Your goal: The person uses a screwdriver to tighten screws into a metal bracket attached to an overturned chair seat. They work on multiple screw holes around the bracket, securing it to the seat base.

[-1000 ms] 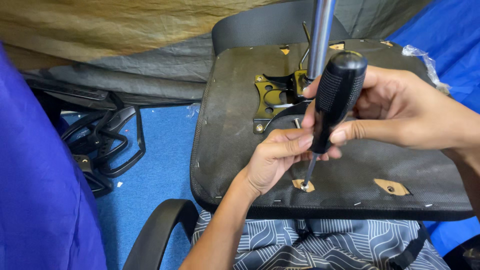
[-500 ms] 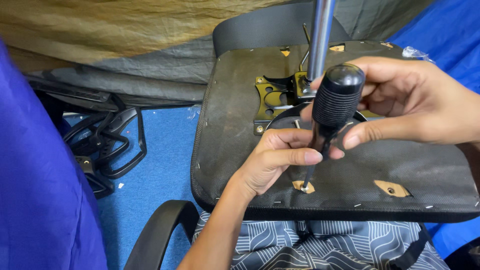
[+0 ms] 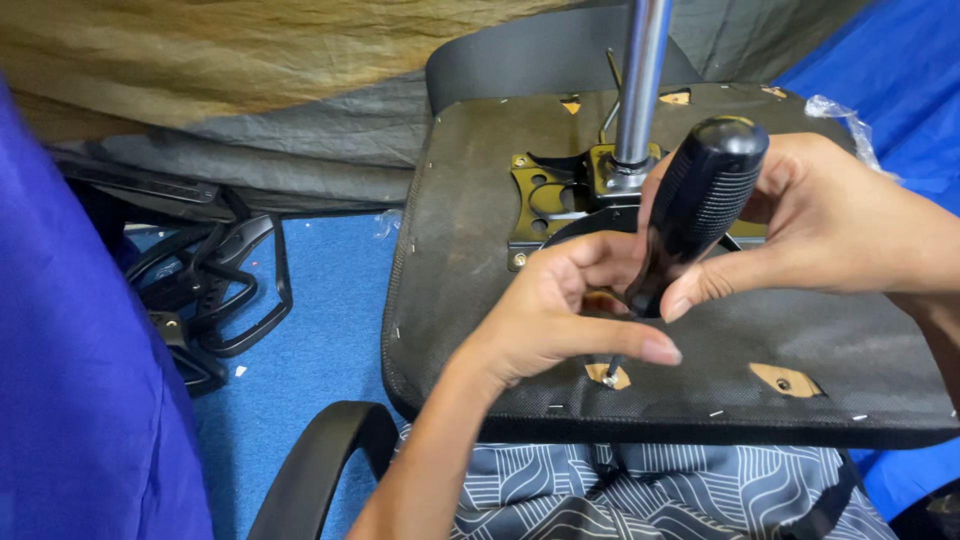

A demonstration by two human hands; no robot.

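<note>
Wrapped around the black ribbed handle of a screwdriver, the right hand has its grip pressed together on the tool, thumb along the near side and fingers curled behind. The left hand comes up from below and pinches the thin metal shaft just above its tip, thumb stretched across the front and fingers bent over it.

The screwdriver sits over the near half of an upturned chair seat, a dark fabric-covered underside resting across the person's lap. Its tip meets a small screw hole cut through the fabric near the front edge. A second such hole lies well apart to the right, uncovered. Just behind the hands a black metal mounting plate is fixed to the seat, and a shiny steel column rises from it, close to the handle's top. The left fingers hide most of the shaft, so the screw itself cannot be made out.

To the left, on the blue floor, lies a tangle of black chair parts; a black armrest curves up near the left forearm.

The screwdriver's long axis tilts: handle up and to the right, away from the person, tip pointing down and to the left into the seat.
</note>
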